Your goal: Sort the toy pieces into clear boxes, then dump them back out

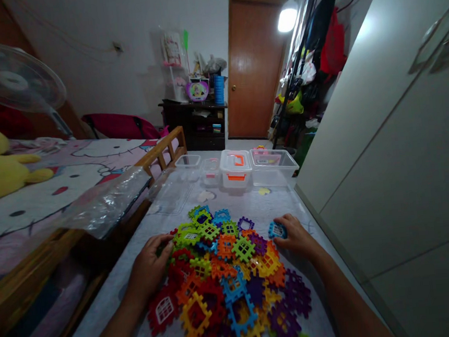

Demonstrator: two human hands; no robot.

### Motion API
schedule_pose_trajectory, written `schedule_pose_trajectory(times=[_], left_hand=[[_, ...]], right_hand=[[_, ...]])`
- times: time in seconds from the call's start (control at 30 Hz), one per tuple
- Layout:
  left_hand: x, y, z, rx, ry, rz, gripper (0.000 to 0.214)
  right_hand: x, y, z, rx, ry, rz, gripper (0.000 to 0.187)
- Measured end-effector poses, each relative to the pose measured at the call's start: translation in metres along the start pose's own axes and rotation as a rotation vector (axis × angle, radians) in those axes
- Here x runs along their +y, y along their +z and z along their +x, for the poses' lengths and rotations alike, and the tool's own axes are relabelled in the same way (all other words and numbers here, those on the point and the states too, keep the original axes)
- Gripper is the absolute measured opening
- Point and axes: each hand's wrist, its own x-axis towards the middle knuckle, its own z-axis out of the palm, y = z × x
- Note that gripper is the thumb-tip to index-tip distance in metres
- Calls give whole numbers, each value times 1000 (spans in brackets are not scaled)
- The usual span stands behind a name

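My right hand [295, 234] pinches a blue building piece [277, 230] with notched edges and a pale window panel, just off the right side of the pile. On the opposite side, my left hand [152, 264] rests at the pile's edge, fingers bent and thumb apart, fingertips beside red and green pieces; nothing shows in its grasp. Between both hands lies a heap of interlocking plastic pieces: a green window piece [243, 248], an orange one [226, 246], a blue frame [242, 315], a red piece [164, 310] with a white window, and several purple ones [297, 293].
Beyond the heap stand a lidded clear box [235, 162] with orange clips, an open clear bin [273, 167] and smaller clear containers [188, 162]. A wooden bed rail [160, 152] and plastic wrap [109, 202] border the left; a white cabinet [395, 138] borders the right.
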Motion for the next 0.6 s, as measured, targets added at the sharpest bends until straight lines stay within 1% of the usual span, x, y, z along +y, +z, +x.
schedule_pose_trajectory(times=[0.2,0.3,0.43,0.6], left_hand=[[4,-2,0,-1,5,-1,39],[4,-3,1,2,17,1,38],[3,-2,1,6,15,18,38],[-2,-1,1,8,20,25,39]], right_hand=[[1,6,-2,41,-12,-19,51],[2,5,-2,40,-24,-25,50],[16,-9,12,49,-24,-64,53],[43,-34,46,82,47,-116,55]])
